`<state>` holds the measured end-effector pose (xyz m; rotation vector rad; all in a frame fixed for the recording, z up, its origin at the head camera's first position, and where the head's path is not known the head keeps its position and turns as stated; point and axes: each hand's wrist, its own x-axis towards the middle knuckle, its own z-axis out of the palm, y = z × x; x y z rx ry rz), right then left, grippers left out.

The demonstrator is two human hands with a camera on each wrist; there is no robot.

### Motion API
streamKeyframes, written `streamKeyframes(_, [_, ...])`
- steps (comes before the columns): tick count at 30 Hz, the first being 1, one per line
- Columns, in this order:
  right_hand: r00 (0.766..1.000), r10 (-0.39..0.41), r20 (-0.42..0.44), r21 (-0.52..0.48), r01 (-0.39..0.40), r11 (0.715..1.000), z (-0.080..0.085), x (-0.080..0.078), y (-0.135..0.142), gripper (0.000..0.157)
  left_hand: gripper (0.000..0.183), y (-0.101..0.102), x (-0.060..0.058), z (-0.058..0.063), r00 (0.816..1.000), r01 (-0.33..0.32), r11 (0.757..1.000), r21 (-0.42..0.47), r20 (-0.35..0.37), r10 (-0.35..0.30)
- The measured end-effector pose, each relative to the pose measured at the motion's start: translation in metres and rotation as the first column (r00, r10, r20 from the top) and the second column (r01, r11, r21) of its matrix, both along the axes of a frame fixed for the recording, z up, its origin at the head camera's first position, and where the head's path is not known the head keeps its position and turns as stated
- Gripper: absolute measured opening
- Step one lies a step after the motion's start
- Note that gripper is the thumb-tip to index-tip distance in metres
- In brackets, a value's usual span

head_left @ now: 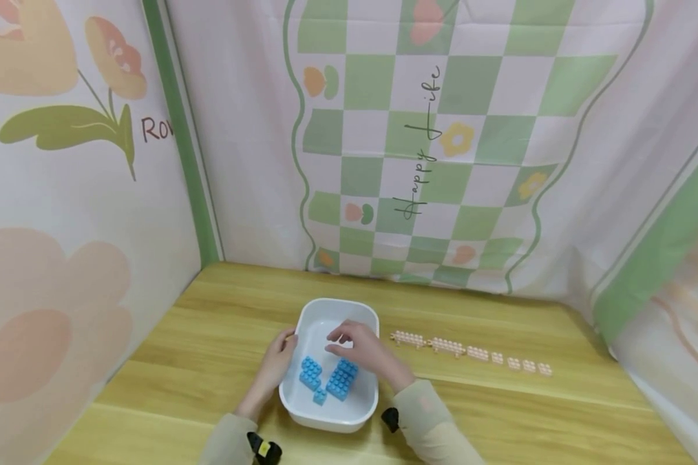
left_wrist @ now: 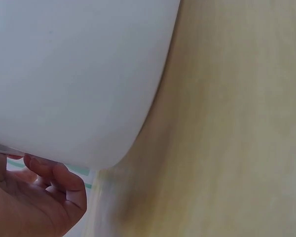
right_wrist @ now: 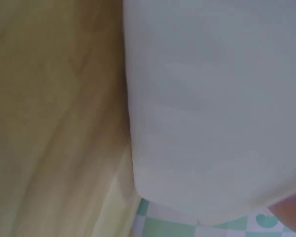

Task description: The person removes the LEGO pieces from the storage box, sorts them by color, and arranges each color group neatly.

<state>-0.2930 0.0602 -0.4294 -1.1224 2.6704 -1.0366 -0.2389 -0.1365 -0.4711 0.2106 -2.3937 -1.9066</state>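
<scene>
A white plastic tub (head_left: 349,413) stands on the table with several blue building bricks (head_left: 342,380) lying inside it. My left hand (head_left: 276,361) grips the tub's left rim; the left wrist view shows its fingers (left_wrist: 69,185) curled against the edge. Above the inside of the tub, near its right wall, hovers my right hand (head_left: 357,345). Its fingers are bent loosely with a gap to the thumb, and no brick shows between them. Only a sliver of that hand (right_wrist: 292,213) appears in the right wrist view; the tub's outer wall fills most of it.
A row of pale pink bricks (head_left: 477,353), some joined into longer pieces, runs across the wooden table (head_left: 500,420) to the right of the tub. Printed curtains (head_left: 256,161) hang behind the table and at its sides.
</scene>
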Motion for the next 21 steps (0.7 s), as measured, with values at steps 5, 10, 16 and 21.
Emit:
streamKeyframes(5, [1.0, 0.008, -0.015, 0.025, -0.008, 1.0, -0.005, 0.001, -0.006, 0.022, 0.044, 0.0, 0.0, -0.001, 1.0, 0.006, 1.0, -0.006, -0.004, -0.006])
streamKeyframes(10, [1.0, 0.029, -0.011, 0.047, -0.028, 0.999, -0.009, 0.001, -0.011, 0.021, 0.044, -0.001, -0.001, -0.002, 1.0, 0.004, 1.0, -0.003, -0.007, -0.004])
streamKeyframes(16, [0.997, 0.073, 0.035, 0.056, -0.074, 0.996, -0.008, 0.004, -0.012, 0.015, 0.043, 0.0, -0.001, -0.002, 1.0, -0.01, 1.0, -0.016, -0.01, 0.01])
streamKeyframes(21, [0.99, 0.124, 0.061, 0.097, -0.129, 0.987, -0.011, 0.003, -0.011, 0.014, 0.045, 0.001, 0.0, 0.0, 1.0, -0.01, 1.0, -0.018, -0.016, 0.009])
